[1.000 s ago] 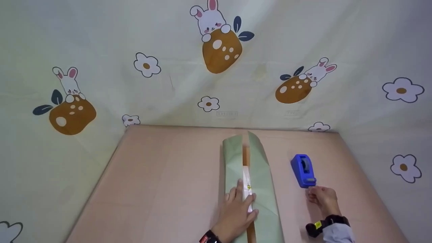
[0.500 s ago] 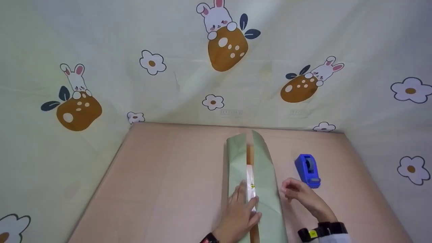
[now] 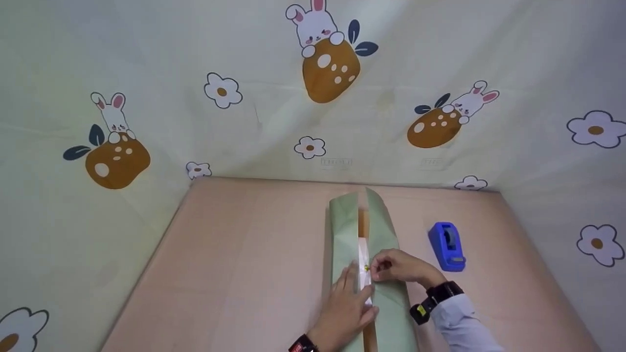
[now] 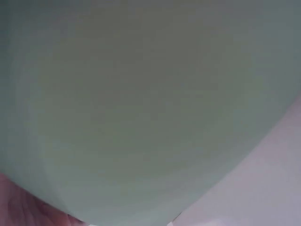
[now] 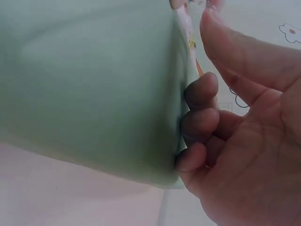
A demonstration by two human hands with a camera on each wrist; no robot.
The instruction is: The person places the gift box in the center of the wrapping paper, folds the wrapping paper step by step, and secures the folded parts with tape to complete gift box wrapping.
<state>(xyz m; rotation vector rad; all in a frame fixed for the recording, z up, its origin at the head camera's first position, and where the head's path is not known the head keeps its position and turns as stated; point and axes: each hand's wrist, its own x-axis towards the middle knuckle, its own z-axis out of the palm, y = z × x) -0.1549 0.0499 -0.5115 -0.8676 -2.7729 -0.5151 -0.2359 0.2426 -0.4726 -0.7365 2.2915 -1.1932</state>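
Green wrapping paper (image 3: 345,220) lies folded in from both sides over a long brown thing (image 3: 363,225), with a white strip bearing a small yellow mark (image 3: 363,249) showing in the gap. My left hand (image 3: 342,303) rests with spread fingers across the left flap and the gap. At the right flap's inner edge, my right hand (image 3: 403,266) pinches a small clear piece of tape (image 5: 210,4), hardly visible, between thumb and forefinger. Its other fingers curl against the paper in the right wrist view. Paper fills most of the left wrist view.
A blue tape dispenser (image 3: 446,247) stands to the right of the wrapped thing. The pinkish table (image 3: 244,254) meets a pale curtain (image 3: 264,122) printed with rabbits and flowers at the back and sides.
My right hand has moved left from the tape dispenser's front end to the gap in the paper, still pinching. My left hand stays on the flaps.
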